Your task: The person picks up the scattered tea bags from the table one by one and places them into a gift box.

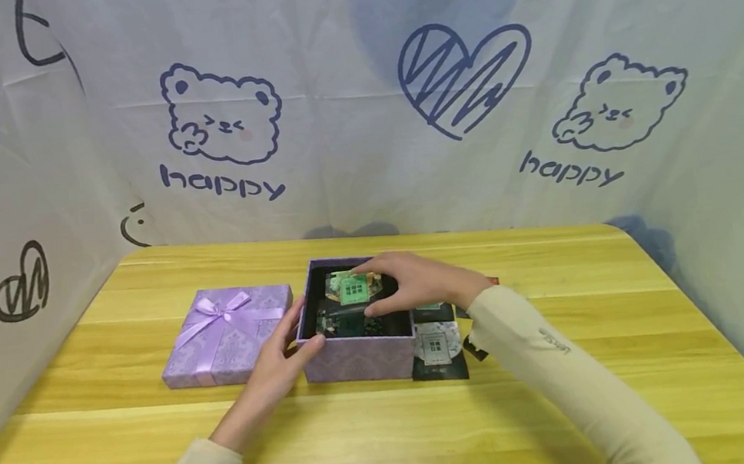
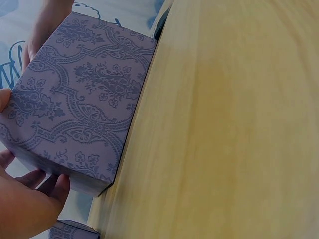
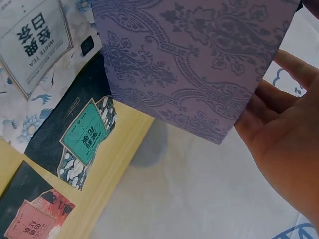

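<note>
The purple patterned box (image 1: 360,359) stands lidless, dark inside, with a green-labelled packet (image 1: 353,289) and other dark packets in it. My left hand (image 1: 277,367) holds the box's near left corner, thumb at the front rim and fingers along the left side; in the left wrist view its fingertips press on the box (image 2: 84,104). Over the right rim reaches my right hand (image 1: 416,281), thumb and forefinger apart beside the lower and upper edges of the green-labelled packet. In the right wrist view my right hand (image 3: 284,124) is partly hidden behind the box (image 3: 194,64).
The purple lid (image 1: 225,343) with a ribbon bow lies left of the box. Against the box's right side lies a white-and-dark packet (image 1: 437,348), with a green-labelled packet (image 3: 84,132) and a red-labelled packet (image 3: 32,221) nearby. A patterned cloth (image 1: 329,113) hangs behind the table (image 1: 371,449).
</note>
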`<state>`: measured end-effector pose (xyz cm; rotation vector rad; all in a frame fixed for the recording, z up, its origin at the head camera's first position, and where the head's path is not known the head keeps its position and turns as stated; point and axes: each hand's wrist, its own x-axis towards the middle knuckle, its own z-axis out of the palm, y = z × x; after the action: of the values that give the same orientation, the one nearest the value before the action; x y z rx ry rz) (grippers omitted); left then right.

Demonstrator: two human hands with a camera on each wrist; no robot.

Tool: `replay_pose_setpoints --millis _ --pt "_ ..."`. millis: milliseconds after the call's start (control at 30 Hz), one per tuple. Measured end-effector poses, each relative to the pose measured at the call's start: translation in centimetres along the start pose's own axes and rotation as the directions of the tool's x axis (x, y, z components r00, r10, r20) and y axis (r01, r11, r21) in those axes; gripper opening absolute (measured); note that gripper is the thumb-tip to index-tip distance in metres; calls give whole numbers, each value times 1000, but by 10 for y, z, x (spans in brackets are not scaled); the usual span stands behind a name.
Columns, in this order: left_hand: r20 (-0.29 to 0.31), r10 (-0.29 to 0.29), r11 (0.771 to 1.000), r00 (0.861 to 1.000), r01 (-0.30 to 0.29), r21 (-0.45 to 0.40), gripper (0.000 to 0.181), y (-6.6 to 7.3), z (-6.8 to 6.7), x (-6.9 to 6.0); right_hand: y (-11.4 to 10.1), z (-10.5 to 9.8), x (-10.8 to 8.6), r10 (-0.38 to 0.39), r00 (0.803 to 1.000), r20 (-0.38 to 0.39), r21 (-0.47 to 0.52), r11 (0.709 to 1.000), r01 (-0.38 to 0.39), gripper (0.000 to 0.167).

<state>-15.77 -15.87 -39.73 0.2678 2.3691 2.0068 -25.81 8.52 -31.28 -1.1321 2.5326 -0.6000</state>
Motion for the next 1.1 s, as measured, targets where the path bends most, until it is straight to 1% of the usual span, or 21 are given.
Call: replay_pose_setpoints --millis 100,233,333,467,633,733,933,1100 --pt "1 3 1000 1000 -3 -5 70 -1 0 0 -1 2 2 -4 1000 14 -6 1000 5 70" --pt "3 10 1000 1000 -10 -9 70 -1 1 0 -1 5 6 -15 999 33 -38 999 17 70" --pt "5 10 1000 1000 -10 -12 70 -1 1 0 0 8 7 -6 999 46 -67 998 9 71" --pt "4 9 1000 1000 -9 -18 70 -1 0 0 -1 10 8 11 999 50 -77 997 -7 75" --pt "-1 3 1000 1000 -3 -19 69 -1 0 -1 -2 13 9 12 999 49 -85 996 -8 82" --pt "-2 2 1000 1000 -2 -16 69 -1 0 -1 -3 15 10 9 999 48 -103 995 -4 83" --pt "5 8 1000 1000 -8 -7 69 -1 0 -1 -2 19 8 7 1000 18 -162 987 -4 77" --pt "5 24 1000 1000 -24 -10 69 -1 0 0 -1 18 5 -6 1000 -5 -145 989 5 67"
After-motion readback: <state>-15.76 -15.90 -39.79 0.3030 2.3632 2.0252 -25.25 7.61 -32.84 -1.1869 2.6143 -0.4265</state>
